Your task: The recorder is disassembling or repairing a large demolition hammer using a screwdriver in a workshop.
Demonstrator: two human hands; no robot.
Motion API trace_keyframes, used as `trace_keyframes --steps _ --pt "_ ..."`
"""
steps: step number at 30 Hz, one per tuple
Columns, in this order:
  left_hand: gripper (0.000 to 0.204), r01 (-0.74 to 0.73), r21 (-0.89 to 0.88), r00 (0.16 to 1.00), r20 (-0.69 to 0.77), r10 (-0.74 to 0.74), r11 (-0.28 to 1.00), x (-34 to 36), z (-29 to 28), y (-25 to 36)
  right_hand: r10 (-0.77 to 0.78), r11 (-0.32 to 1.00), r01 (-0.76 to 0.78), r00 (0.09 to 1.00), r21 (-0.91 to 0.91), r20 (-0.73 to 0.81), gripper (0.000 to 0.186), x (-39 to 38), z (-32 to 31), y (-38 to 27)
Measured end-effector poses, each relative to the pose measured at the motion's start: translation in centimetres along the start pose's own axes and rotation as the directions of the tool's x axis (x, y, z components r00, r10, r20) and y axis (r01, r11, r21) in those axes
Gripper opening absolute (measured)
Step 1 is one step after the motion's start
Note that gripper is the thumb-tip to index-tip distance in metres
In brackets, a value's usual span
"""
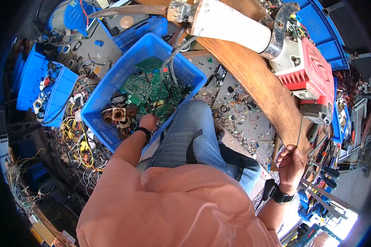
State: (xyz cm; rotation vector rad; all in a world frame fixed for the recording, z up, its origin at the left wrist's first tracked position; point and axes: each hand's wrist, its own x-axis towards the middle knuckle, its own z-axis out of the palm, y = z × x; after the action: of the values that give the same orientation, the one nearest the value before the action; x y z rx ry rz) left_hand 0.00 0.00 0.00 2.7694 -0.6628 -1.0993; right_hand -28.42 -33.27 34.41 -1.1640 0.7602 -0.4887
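Observation:
My left hand (149,122) reaches into a blue plastic crate (94,88). Its fingers are curled down among green circuit boards (138,87) and several copper-wound coils (118,114); whatever they grip is hidden. At the right, my right hand (291,166) pinches a thin dark rod (299,132) between thumb and fingers. The rod points up toward the lower end of a red and white power tool (307,74), which lies on a wooden bench (243,78). Whether rod and tool touch, I cannot tell.
Tangled wires and cables (84,144) pile up left of the crate. Smaller blue bins (62,96) stand farther left. Electronic scraps (245,119) litter the floor between crate and bench. A grey cable (173,57) hangs over the crate's rim. Hand tools (327,173) crowd the far right.

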Motion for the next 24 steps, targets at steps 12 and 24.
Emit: trace_keyframes --steps 12,24 --pt "0.025 -0.202 -0.963 0.936 -0.137 -0.323 -0.176 -11.3 -16.8 0.5 0.207 0.978 -0.195 0.954 -0.074 0.218 0.032 -0.6 2.7 4.0" --pt "0.026 0.128 -0.886 0.929 -0.051 0.367 -0.447 -22.0 -18.4 14.4 0.272 0.761 -0.589 0.67 0.271 0.691 0.019 -0.2 4.1 8.6"
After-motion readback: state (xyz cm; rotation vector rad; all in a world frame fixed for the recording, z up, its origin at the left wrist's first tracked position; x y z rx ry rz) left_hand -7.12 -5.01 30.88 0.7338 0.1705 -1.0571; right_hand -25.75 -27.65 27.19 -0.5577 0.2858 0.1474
